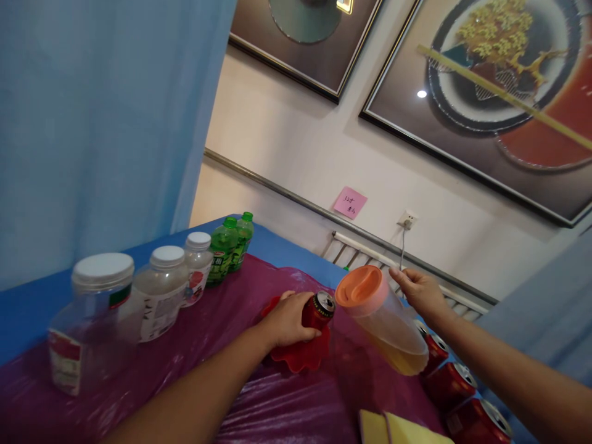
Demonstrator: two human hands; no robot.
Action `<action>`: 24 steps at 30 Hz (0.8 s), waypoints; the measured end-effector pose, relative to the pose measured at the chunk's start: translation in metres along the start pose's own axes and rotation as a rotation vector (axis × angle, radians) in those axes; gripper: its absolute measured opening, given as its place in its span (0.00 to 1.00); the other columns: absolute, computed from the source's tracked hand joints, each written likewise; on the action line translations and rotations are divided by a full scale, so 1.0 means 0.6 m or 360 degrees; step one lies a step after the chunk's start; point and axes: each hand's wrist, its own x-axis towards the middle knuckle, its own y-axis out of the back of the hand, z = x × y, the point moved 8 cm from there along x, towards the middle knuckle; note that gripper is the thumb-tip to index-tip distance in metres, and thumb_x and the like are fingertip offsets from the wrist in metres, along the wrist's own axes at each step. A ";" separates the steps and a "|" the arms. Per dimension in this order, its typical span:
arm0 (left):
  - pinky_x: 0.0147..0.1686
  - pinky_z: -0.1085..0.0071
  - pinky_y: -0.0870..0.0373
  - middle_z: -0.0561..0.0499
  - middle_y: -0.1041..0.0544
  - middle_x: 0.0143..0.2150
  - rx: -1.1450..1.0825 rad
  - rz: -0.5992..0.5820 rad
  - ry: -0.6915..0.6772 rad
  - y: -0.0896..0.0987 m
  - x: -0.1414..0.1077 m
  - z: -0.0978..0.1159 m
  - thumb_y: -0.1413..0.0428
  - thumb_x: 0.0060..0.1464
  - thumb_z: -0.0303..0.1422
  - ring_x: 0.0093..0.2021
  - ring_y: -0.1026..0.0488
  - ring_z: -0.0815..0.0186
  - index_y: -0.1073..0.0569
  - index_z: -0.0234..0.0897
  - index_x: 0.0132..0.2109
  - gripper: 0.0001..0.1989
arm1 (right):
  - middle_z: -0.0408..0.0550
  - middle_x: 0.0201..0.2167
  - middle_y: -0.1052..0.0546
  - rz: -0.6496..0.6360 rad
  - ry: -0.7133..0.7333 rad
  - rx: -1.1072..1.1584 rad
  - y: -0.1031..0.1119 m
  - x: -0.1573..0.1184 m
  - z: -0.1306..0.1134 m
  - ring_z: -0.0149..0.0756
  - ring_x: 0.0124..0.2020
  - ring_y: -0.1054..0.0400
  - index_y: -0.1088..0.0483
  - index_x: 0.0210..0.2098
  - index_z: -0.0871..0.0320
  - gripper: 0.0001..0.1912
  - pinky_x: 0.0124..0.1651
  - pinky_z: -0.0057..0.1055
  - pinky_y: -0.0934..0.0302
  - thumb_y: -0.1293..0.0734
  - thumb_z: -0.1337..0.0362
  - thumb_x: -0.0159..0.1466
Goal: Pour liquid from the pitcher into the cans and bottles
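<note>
My left hand (289,319) is closed around a red drink can (319,311), whose opened top tips toward the right. Beneath the can lies a red scallop-edged dish (303,356). My right hand (423,296) grips a clear plastic pitcher (393,327) by its handle side; the handle itself is mostly hidden. An orange lid (363,287) covers the pitcher, which leans left with its lid close to the can's top. Yellowish liquid (400,357) gathers in the pitcher's lower part.
Clear jars with white lids (104,271) and green bottles (224,250) line the left side. Several red cans (451,385) stand at right. A yellow cloth (407,428) lies at the front on purple plastic sheeting (272,407). A blue curtain (102,123) hangs at left.
</note>
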 end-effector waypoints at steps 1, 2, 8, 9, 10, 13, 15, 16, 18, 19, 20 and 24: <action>0.61 0.55 0.41 0.49 0.20 0.54 0.0004 -0.0001 0.0005 -0.001 0.000 -0.001 0.31 0.39 0.39 0.55 0.27 0.48 0.27 0.42 0.54 0.32 | 0.35 0.14 0.47 0.0002 0.0008 -0.0004 0.000 0.000 0.000 0.28 0.18 0.53 0.44 0.15 0.53 0.33 0.22 0.28 0.56 0.33 0.32 0.53; 0.62 0.55 0.42 0.49 0.20 0.55 0.0008 -0.0006 0.0006 -0.002 0.001 -0.002 0.31 0.39 0.39 0.55 0.27 0.48 0.27 0.42 0.54 0.32 | 0.35 0.14 0.47 0.0004 0.0016 -0.0007 0.001 0.000 -0.001 0.28 0.18 0.53 0.44 0.15 0.54 0.33 0.22 0.28 0.56 0.33 0.32 0.53; 0.62 0.54 0.42 0.48 0.21 0.56 0.0009 0.0000 0.0000 -0.006 0.002 -0.009 0.31 0.39 0.40 0.56 0.28 0.47 0.28 0.43 0.56 0.34 | 0.36 0.13 0.45 0.0014 0.0021 -0.0002 0.003 0.000 0.001 0.27 0.18 0.52 0.43 0.15 0.54 0.34 0.21 0.27 0.55 0.33 0.32 0.53; 0.62 0.54 0.42 0.47 0.21 0.56 0.0007 0.0006 0.0007 -0.006 0.002 -0.010 0.31 0.39 0.40 0.56 0.28 0.47 0.28 0.42 0.56 0.35 | 0.36 0.13 0.46 0.0013 0.0017 0.0000 0.003 0.000 0.002 0.27 0.18 0.52 0.43 0.15 0.54 0.34 0.21 0.27 0.55 0.33 0.32 0.53; 0.62 0.54 0.42 0.47 0.21 0.56 0.0005 0.0008 0.0013 -0.006 0.002 -0.011 0.31 0.39 0.40 0.56 0.28 0.47 0.28 0.42 0.56 0.35 | 0.36 0.13 0.46 0.0009 0.0010 0.0002 0.003 0.000 0.002 0.27 0.18 0.53 0.43 0.15 0.54 0.34 0.21 0.27 0.55 0.33 0.32 0.53; 0.62 0.53 0.41 0.47 0.22 0.56 0.0008 0.0006 0.0017 -0.006 0.001 -0.012 0.31 0.39 0.40 0.57 0.28 0.47 0.28 0.42 0.56 0.35 | 0.35 0.14 0.47 0.0007 -0.0005 -0.0007 0.004 -0.001 0.002 0.27 0.18 0.54 0.45 0.15 0.53 0.34 0.21 0.27 0.57 0.33 0.32 0.53; 0.62 0.54 0.42 0.48 0.21 0.56 0.0002 0.0000 0.0004 -0.006 0.000 -0.010 0.31 0.39 0.40 0.56 0.28 0.47 0.28 0.43 0.56 0.34 | 0.36 0.14 0.47 0.0020 -0.0001 -0.0031 0.006 -0.002 -0.001 0.27 0.19 0.54 0.45 0.15 0.53 0.34 0.21 0.27 0.58 0.34 0.32 0.53; 0.63 0.53 0.42 0.48 0.21 0.55 -0.0002 -0.0005 -0.0004 -0.006 0.000 -0.009 0.31 0.39 0.39 0.56 0.28 0.48 0.27 0.43 0.55 0.33 | 0.36 0.14 0.47 0.0027 0.0004 -0.0041 0.007 -0.003 -0.003 0.27 0.19 0.54 0.46 0.15 0.53 0.34 0.21 0.28 0.58 0.34 0.31 0.53; 0.63 0.53 0.43 0.48 0.21 0.55 -0.0006 -0.0014 -0.0011 -0.008 0.001 -0.008 0.31 0.39 0.39 0.56 0.28 0.47 0.27 0.44 0.55 0.33 | 0.36 0.14 0.47 0.0025 0.0012 -0.0042 0.009 -0.004 -0.006 0.28 0.19 0.54 0.46 0.15 0.53 0.34 0.21 0.28 0.58 0.34 0.31 0.53; 0.63 0.53 0.43 0.48 0.21 0.55 -0.0004 -0.0018 -0.0007 -0.008 0.001 -0.009 0.31 0.39 0.39 0.57 0.28 0.47 0.27 0.44 0.55 0.33 | 0.36 0.14 0.48 0.0018 0.0014 -0.0035 0.009 -0.004 -0.008 0.28 0.19 0.54 0.46 0.15 0.53 0.34 0.21 0.28 0.58 0.34 0.31 0.53; 0.63 0.53 0.43 0.48 0.21 0.56 0.0000 -0.0017 0.0002 -0.009 0.001 -0.010 0.31 0.39 0.39 0.57 0.28 0.46 0.27 0.44 0.55 0.34 | 0.36 0.14 0.47 0.0013 0.0015 -0.0029 0.009 -0.004 -0.009 0.28 0.19 0.54 0.46 0.15 0.53 0.34 0.20 0.28 0.57 0.34 0.31 0.53; 0.62 0.52 0.42 0.47 0.22 0.58 0.0007 -0.0008 0.0016 -0.010 0.002 -0.014 0.30 0.38 0.41 0.58 0.29 0.46 0.28 0.43 0.56 0.35 | 0.36 0.14 0.47 0.0019 0.0038 -0.0019 0.010 -0.005 -0.010 0.27 0.18 0.54 0.46 0.15 0.53 0.34 0.20 0.28 0.57 0.33 0.32 0.53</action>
